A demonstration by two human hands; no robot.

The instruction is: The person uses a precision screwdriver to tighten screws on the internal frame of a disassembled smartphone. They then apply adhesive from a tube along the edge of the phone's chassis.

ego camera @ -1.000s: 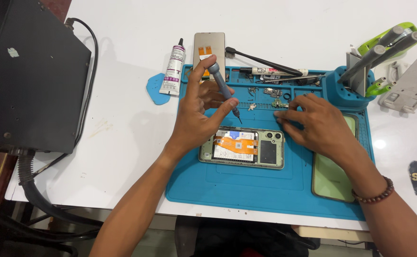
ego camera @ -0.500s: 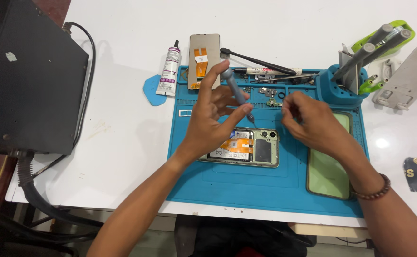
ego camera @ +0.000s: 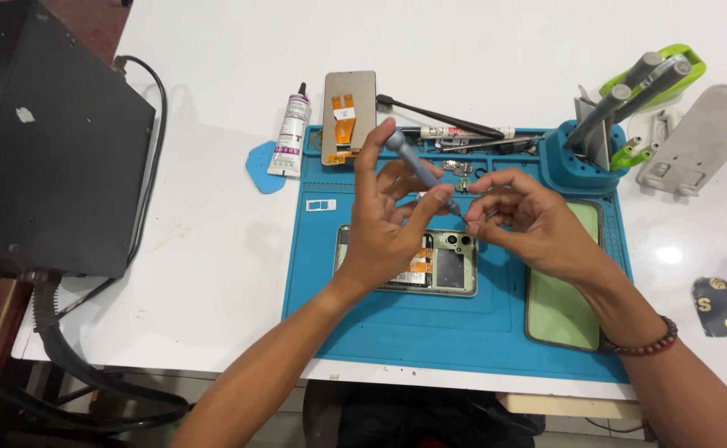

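While the left hand (ego camera: 388, 224) pinches a grey screwdriver (ego camera: 417, 168) between thumb and fingers, tip slanted down to the right, the right hand (ego camera: 529, 224) meets that tip with thumb and forefinger pressed together; whether they hold anything there is too small to tell. Both hands hover above the middle of the blue mat (ego camera: 396, 332). Under them lies an opened phone (ego camera: 442, 265), back off, orange flex and camera lenses showing, partly hidden by the left hand. A green back cover (ego camera: 558, 311) lies near the mat's right edge. At the mat's far right corner a holder (ego camera: 583, 162) carries upright tools. Along the far edge lie a screen panel (ego camera: 349, 112), tweezers and small parts. A glue tube (ego camera: 290, 133) lies on the tabletop just left of the mat, beside a blue pick (ego camera: 261, 168). A black box (ego camera: 52, 133) sits at the tabletop's left edge.
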